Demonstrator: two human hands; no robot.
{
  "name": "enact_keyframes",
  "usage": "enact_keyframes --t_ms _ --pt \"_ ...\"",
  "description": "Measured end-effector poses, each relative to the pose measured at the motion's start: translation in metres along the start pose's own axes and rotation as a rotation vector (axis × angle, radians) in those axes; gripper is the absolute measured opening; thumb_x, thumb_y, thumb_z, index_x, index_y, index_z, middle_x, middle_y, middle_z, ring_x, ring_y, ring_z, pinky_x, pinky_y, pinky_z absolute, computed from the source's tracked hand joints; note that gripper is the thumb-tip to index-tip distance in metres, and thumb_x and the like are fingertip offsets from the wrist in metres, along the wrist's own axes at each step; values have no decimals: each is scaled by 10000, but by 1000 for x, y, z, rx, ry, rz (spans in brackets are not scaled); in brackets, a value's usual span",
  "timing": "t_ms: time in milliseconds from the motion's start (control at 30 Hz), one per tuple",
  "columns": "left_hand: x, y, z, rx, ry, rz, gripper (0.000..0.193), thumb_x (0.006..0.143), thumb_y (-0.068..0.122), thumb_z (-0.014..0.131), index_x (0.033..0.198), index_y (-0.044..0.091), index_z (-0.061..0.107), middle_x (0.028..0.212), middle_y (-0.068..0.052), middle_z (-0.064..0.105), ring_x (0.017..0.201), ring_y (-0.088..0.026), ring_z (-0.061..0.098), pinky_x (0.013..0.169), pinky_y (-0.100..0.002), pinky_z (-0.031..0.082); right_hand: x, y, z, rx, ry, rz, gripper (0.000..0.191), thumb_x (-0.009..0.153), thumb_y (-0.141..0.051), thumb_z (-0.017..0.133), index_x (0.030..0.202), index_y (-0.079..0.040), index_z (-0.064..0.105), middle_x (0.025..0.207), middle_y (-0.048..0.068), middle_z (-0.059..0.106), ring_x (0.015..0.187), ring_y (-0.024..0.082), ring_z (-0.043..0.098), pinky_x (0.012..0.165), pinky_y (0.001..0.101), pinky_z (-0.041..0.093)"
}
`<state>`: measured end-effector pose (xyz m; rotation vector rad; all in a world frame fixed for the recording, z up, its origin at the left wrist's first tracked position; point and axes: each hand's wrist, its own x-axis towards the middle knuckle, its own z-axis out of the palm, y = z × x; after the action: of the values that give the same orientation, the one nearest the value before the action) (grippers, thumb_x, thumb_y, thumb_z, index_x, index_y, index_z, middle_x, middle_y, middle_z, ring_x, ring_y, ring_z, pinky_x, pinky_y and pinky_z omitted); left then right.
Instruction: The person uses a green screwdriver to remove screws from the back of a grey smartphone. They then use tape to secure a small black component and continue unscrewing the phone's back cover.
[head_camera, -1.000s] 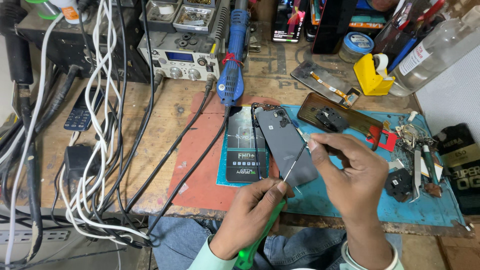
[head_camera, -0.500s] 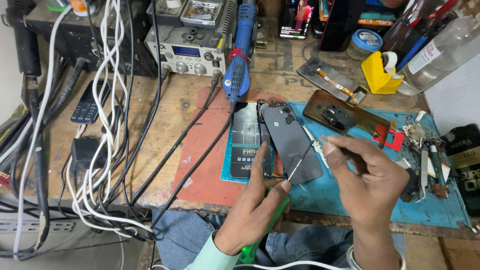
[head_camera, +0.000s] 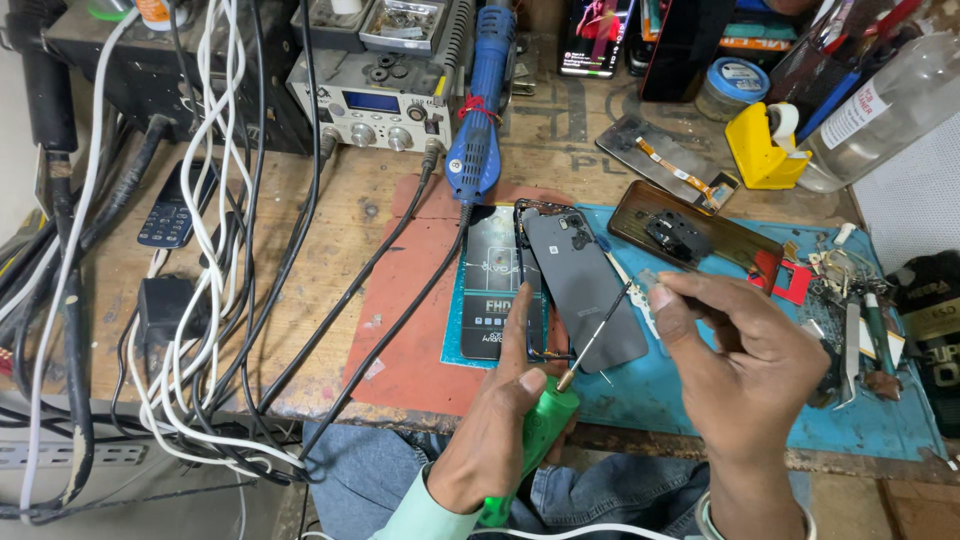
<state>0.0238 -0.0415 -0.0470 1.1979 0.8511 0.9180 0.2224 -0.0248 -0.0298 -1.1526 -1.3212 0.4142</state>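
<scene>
— Where's the phone at?

— The smartphone (head_camera: 583, 290) lies back up on the blue mat (head_camera: 700, 400), near the front edge of the workbench (head_camera: 330, 250), its left side overlapping a screen protector packet (head_camera: 497, 285). My left hand (head_camera: 497, 440) is wrapped tight round the green screwdriver (head_camera: 540, 425), forefinger stretched up along the phone's left side. The blade points up-right toward my right hand (head_camera: 745, 365), whose fingers are pinched together on something too small to make out, right at the tip

— So how far along are you?

— Early, I'd say. The dark back looks still seated on the frame, though the top left corner seems a little ragged. A second phone back (head_camera: 695, 238) already lies off near the mat's far edge, with a flex strip on a plate (head_camera: 665, 165) beyond it

— And the hot-air handle?

— The blue hot-air handle (head_camera: 482, 110) rests idle on the bench, just behind the phone
</scene>
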Motion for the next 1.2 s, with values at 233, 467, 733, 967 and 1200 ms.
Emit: enact_keyframes --t_ms 233,467,733,967,1200 --pt "-1 -1 0 -13 -11 -5 973 872 489 341 1663 119 -88 1117 -280 642 608 -236 601 525 -364 519 -2 -8 4 -98 -72 -34 154 927 28 774 1076 37 737 1037 118 758 910 117 704 782 222 552" --pt "-1 -2 0 50 -9 190 937 936 502 271 1664 36 -89 1189 -244 634 866 -206 614 753 -336 505 -24 -7 0 -166 -233 21 169 844 20 787 1012 26 771 941 110 786 838 121 730 733 234 569" --pt "-2 -2 -1 27 -51 8 1033 905 585 313 1711 81 -91 1053 -272 652 597 -239 569 539 -357 495 1 -14 3 -6 -8 -5 177 970 3 770 1139 35 728 1037 125 753 902 117 705 838 236 576" --pt "-3 -2 -1 12 -51 68 1031 923 631 303 1679 39 -73 1069 -282 672 613 -220 570 539 -334 479 -10 -6 1 -42 -66 -20 170 947 27 763 1112 45 723 1080 131 743 969 127 712 846 242 573" --pt "-4 -3 -1 32 -27 79 1053 890 624 331 1660 31 -75 1009 -226 689 634 -207 587 550 -330 501 -31 -6 7 -120 -226 15 158 839 21 777 996 31 758 959 118 782 845 131 741 749 249 584"
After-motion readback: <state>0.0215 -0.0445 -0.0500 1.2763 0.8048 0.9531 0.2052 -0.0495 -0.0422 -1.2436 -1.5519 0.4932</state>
